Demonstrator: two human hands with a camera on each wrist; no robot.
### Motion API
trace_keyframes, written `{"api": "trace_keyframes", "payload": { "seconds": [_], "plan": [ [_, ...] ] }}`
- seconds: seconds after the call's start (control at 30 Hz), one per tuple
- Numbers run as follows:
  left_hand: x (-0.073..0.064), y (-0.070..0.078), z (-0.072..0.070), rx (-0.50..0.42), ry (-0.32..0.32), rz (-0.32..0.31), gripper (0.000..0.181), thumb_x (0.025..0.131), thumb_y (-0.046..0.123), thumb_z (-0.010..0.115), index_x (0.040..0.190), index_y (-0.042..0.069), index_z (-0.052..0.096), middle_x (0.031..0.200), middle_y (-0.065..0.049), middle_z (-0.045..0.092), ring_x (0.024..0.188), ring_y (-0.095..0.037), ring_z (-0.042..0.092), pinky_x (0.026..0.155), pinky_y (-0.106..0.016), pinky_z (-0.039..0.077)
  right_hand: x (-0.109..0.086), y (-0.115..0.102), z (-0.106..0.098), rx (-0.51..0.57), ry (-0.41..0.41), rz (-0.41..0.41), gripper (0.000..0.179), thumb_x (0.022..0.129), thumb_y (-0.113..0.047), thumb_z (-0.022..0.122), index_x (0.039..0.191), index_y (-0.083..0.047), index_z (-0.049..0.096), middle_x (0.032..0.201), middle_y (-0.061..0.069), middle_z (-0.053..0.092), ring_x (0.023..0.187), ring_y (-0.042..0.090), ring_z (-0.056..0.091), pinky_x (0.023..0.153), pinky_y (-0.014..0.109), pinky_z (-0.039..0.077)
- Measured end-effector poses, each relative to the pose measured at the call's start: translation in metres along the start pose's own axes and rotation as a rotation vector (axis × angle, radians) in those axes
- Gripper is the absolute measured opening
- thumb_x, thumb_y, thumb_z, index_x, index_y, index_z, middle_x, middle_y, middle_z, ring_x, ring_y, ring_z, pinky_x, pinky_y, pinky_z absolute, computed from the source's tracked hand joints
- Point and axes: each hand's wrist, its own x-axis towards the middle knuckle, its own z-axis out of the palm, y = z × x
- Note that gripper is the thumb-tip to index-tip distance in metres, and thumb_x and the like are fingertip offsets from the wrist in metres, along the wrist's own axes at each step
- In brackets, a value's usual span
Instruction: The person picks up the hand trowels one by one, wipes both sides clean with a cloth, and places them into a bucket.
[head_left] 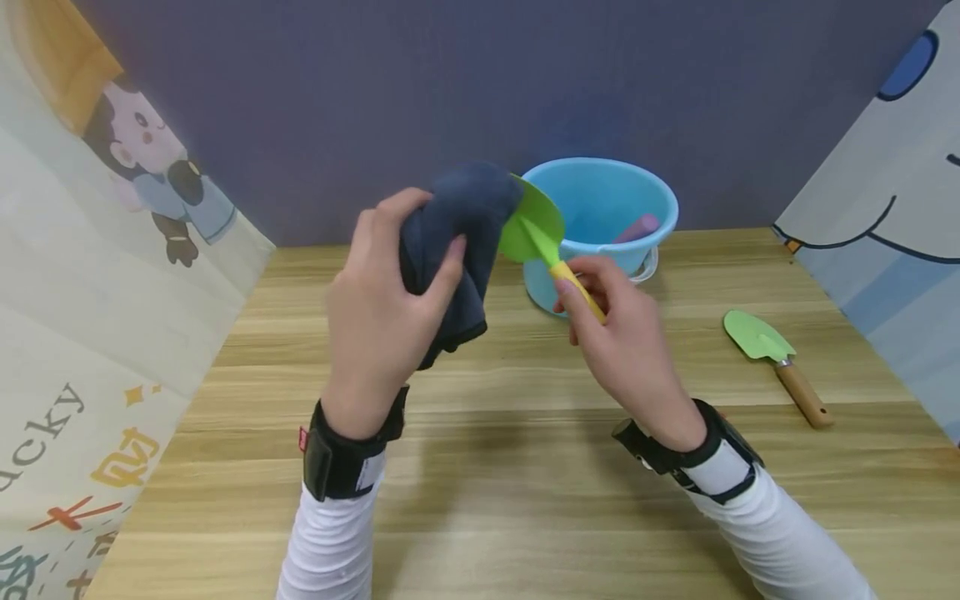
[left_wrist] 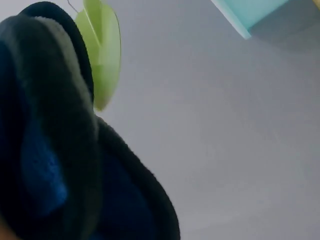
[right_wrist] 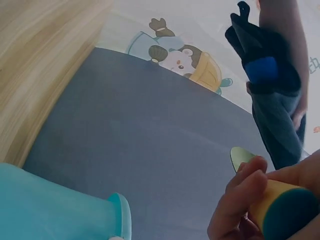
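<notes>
Two hands share the work: our left hand (head_left: 386,300) grips a bunched dark cloth (head_left: 459,204), fingers and thumb curled about it, and our right hand (head_left: 622,333) pinches the shovel (head_left: 550,247) by its handle (head_left: 591,306), closed snugly. Both things are held up above the table (head_left: 465,500), near the bucket (head_left: 542,287), with the cloth overlapping the edge of the green blade (head_left: 532,221); contact looks likely. We judge the work on this shovel to be under way, though how much remains we cannot tell. One trowel (head_left: 763,343) lies apart, untouched, and a purple thing (head_left: 637,229) sits inside the bucket.
</notes>
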Motion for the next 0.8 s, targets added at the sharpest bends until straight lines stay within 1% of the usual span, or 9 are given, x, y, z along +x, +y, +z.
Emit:
{"api": "trace_keyframes", "payload": {
  "seconds": [0.07, 0.2, 0.3, 0.37, 0.47, 0.57, 0.7, 0.8],
  "plan": [
    [-0.002, 0.005, 0.005, 0.007, -0.029, 0.046, 0.047, 0.098, 0.043, 0.063, 0.138, 0.020, 0.054, 0.118, -0.013, 0.063, 0.061, -0.026, 0.060, 0.054, -0.039, 0.051, -0.001, 0.001, 0.001, -0.005, -0.007, -0.009, 0.027, 0.106, -0.027, 0.055, 0.123, -0.007, 0.060, 0.090, 0.007, 0.068, 0.060, 0.016, 0.055, 0.054, 0.024, 0.044],
    [-0.005, 0.014, 0.015, 0.017, -0.089, 0.115, 0.047, 0.097, 0.044, 0.065, 0.137, 0.021, 0.054, 0.112, -0.013, 0.062, 0.058, -0.022, 0.059, 0.051, -0.036, 0.050, -0.003, 0.001, 0.000, -0.019, -0.020, -0.017, 0.027, 0.107, -0.027, 0.052, 0.124, -0.008, 0.059, 0.089, 0.007, 0.068, 0.057, 0.015, 0.052, 0.053, 0.026, 0.043],
    [-0.008, 0.019, 0.023, 0.037, -0.118, 0.148, 0.046, 0.097, 0.044, 0.065, 0.135, 0.021, 0.055, 0.109, -0.012, 0.062, 0.057, -0.020, 0.058, 0.049, -0.034, 0.048, -0.005, -0.001, 0.000, -0.024, -0.032, -0.014, 0.027, 0.108, -0.029, 0.050, 0.125, -0.010, 0.059, 0.090, 0.006, 0.068, 0.057, 0.016, 0.052, 0.053, 0.027, 0.043],
    [-0.009, 0.020, 0.027, 0.056, -0.126, 0.160, 0.044, 0.097, 0.044, 0.065, 0.134, 0.021, 0.056, 0.106, -0.012, 0.063, 0.056, -0.019, 0.057, 0.048, -0.033, 0.046, -0.006, -0.003, -0.001, -0.020, -0.041, -0.005, 0.028, 0.108, -0.031, 0.049, 0.125, -0.011, 0.058, 0.090, 0.006, 0.066, 0.058, 0.016, 0.052, 0.053, 0.027, 0.044],
    [-0.011, 0.021, 0.031, 0.079, -0.130, 0.161, 0.043, 0.098, 0.044, 0.064, 0.134, 0.021, 0.056, 0.104, -0.012, 0.062, 0.054, -0.019, 0.057, 0.047, -0.033, 0.045, -0.008, -0.006, -0.002, -0.019, -0.046, 0.010, 0.028, 0.108, -0.032, 0.049, 0.126, -0.012, 0.058, 0.091, 0.008, 0.066, 0.059, 0.018, 0.052, 0.054, 0.028, 0.044],
    [-0.012, 0.022, 0.032, 0.088, -0.142, 0.145, 0.044, 0.098, 0.044, 0.064, 0.135, 0.022, 0.055, 0.103, -0.013, 0.062, 0.052, -0.019, 0.056, 0.046, -0.034, 0.045, -0.008, -0.007, -0.002, -0.032, -0.041, 0.004, 0.029, 0.107, -0.027, 0.052, 0.128, -0.009, 0.058, 0.097, 0.009, 0.068, 0.068, 0.018, 0.057, 0.059, 0.026, 0.047],
    [-0.012, 0.022, 0.033, 0.096, -0.156, 0.117, 0.044, 0.098, 0.044, 0.065, 0.135, 0.023, 0.055, 0.103, -0.014, 0.062, 0.052, -0.020, 0.056, 0.046, -0.036, 0.046, -0.009, -0.006, 0.000, -0.074, -0.026, -0.048, 0.032, 0.103, -0.018, 0.059, 0.132, -0.005, 0.057, 0.107, 0.010, 0.070, 0.081, 0.019, 0.060, 0.068, 0.027, 0.049],
    [-0.012, 0.023, 0.034, 0.102, -0.157, 0.093, 0.044, 0.098, 0.044, 0.065, 0.135, 0.023, 0.055, 0.103, -0.013, 0.061, 0.052, -0.020, 0.056, 0.047, -0.037, 0.047, -0.009, -0.005, 0.001, -0.103, -0.022, -0.082, 0.034, 0.100, -0.014, 0.062, 0.132, -0.004, 0.056, 0.110, 0.011, 0.071, 0.082, 0.020, 0.061, 0.069, 0.029, 0.050]
  ]
}}
